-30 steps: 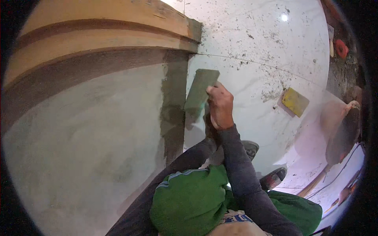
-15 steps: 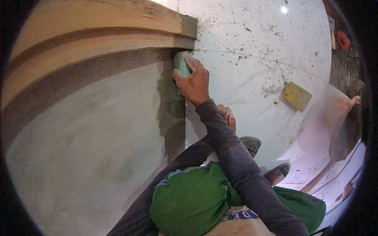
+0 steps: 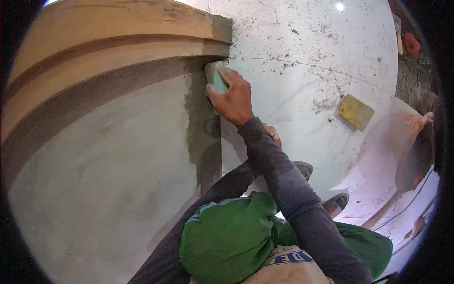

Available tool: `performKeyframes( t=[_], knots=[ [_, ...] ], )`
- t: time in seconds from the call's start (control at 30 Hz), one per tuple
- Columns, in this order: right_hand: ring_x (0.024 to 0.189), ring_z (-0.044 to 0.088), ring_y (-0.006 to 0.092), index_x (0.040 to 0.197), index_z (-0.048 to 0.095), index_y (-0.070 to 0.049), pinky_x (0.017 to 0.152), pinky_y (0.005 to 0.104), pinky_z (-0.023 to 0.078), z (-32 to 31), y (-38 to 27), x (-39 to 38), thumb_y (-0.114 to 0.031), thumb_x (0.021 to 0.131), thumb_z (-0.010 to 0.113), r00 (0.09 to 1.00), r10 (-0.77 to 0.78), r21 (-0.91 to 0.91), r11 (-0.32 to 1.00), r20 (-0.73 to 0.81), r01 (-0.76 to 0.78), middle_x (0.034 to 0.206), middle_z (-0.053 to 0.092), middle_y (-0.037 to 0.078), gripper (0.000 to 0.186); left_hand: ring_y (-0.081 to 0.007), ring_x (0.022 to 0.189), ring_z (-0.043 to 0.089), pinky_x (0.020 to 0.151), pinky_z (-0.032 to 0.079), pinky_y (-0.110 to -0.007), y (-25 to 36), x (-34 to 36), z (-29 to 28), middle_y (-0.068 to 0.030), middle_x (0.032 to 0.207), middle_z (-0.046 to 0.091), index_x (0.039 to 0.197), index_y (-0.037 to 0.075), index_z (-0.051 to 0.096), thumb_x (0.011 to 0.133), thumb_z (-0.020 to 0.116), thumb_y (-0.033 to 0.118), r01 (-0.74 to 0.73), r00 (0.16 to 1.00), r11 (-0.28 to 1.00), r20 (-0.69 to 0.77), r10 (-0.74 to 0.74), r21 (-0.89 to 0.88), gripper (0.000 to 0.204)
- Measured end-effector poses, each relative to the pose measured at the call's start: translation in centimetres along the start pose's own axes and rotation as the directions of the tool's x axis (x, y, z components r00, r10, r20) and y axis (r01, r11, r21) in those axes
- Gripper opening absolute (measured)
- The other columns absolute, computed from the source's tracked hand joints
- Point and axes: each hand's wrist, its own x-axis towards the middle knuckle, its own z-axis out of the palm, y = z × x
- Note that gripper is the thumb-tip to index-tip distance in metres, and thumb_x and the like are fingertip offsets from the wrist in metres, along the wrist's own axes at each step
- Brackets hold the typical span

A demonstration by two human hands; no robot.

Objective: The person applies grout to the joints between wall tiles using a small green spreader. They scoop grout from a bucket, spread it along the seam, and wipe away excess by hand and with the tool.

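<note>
My right hand point(image 3: 232, 97) grips a pale green block point(image 3: 218, 80) with a whitish face, its thumb on one side and fingers on the other. The block rests against the dark, damp-looking strip point(image 3: 202, 123) along the edge of a grey plastered surface point(image 3: 109, 156), just under the ledge's corner. My left hand point(image 3: 274, 134) is mostly covered by my right forearm, which crosses over the left arm. Its visible fingers are curled, and whatever they may hold is hidden.
A stepped tan ledge point(image 3: 118, 23) borders the plastered surface at the far side. Dark crumbs lie scattered over white tile point(image 3: 283, 90). On the right sit a yellow block point(image 3: 356, 112), a red object point(image 3: 412, 44) and a long-handled tool point(image 3: 382, 211). My shoes point(image 3: 336, 204) are close by.
The pale green block has shifted very slightly left in the picture with my right hand. My left hand is a little more covered by the right forearm.
</note>
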Motion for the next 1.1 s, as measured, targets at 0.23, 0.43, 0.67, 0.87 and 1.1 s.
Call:
performKeyframes(
  t=[0.23,0.43,0.67,0.87,1.1],
  knots=[
    [0.113,0.067,0.0423,0.125,0.068,0.006,0.102,0.0475,0.052,-0.1,0.1,-7.2,-0.023,0.081,0.077,0.981,0.039,-0.037,0.999,0.191,-0.033,0.123,0.069,0.027,0.054,-0.0369,0.097,0.055,0.088,0.042,-0.052,-2.8,0.2,-0.1,-0.0179,0.102,0.054,0.107,0.003,0.058,0.091,0.059,0.018,-0.214,0.967,0.974,-0.124,0.222,0.073,0.022],
    [0.114,0.067,0.0422,0.126,0.067,0.007,0.103,0.0468,0.052,0.1,0.9,-4.9,-0.024,0.080,0.078,0.997,0.016,0.045,0.999,0.082,-0.020,0.123,0.069,0.027,0.056,-0.0359,0.104,0.053,0.093,0.042,-0.053,-2.4,-0.3,0.2,-0.0168,0.108,0.053,0.113,0.004,0.056,0.093,0.058,0.020,-0.149,0.989,0.987,-0.010,0.150,0.061,0.026],
    [0.119,0.067,0.0424,0.127,0.068,0.009,0.108,0.0444,0.050,0.9,-1.3,0.0,-0.026,0.081,0.078,0.991,0.110,0.062,0.991,0.072,-0.115,0.130,0.067,0.030,0.058,-0.0337,0.097,0.054,0.087,0.041,-0.054,-0.9,-0.6,0.2,-0.0165,0.103,0.053,0.109,0.006,0.058,0.092,0.060,0.023,0.040,0.999,0.994,-0.021,-0.038,0.104,0.024],
    [0.121,0.065,0.0428,0.127,0.068,0.008,0.109,0.0449,0.049,1.4,-1.0,-0.3,-0.027,0.080,0.078,0.995,0.095,0.077,0.992,0.016,-0.096,0.133,0.066,0.030,0.060,-0.0344,0.102,0.054,0.091,0.041,-0.053,-0.1,0.1,-1.2,-0.0163,0.106,0.054,0.114,0.007,0.056,0.091,0.062,0.021,-0.016,0.999,0.998,0.036,0.014,0.055,0.027],
    [0.125,0.062,0.0440,0.126,0.068,0.007,0.110,0.0470,0.047,0.7,-3.2,-0.4,-0.026,0.080,0.077,0.998,0.064,0.099,0.993,0.010,-0.064,0.131,0.066,0.030,0.057,-0.0356,0.100,0.055,0.088,0.042,-0.055,-0.8,0.1,-0.9,-0.0148,0.109,0.056,0.114,0.009,0.057,0.087,0.065,0.018,-0.125,0.992,0.987,-0.013,0.127,0.100,0.030]
  ],
)
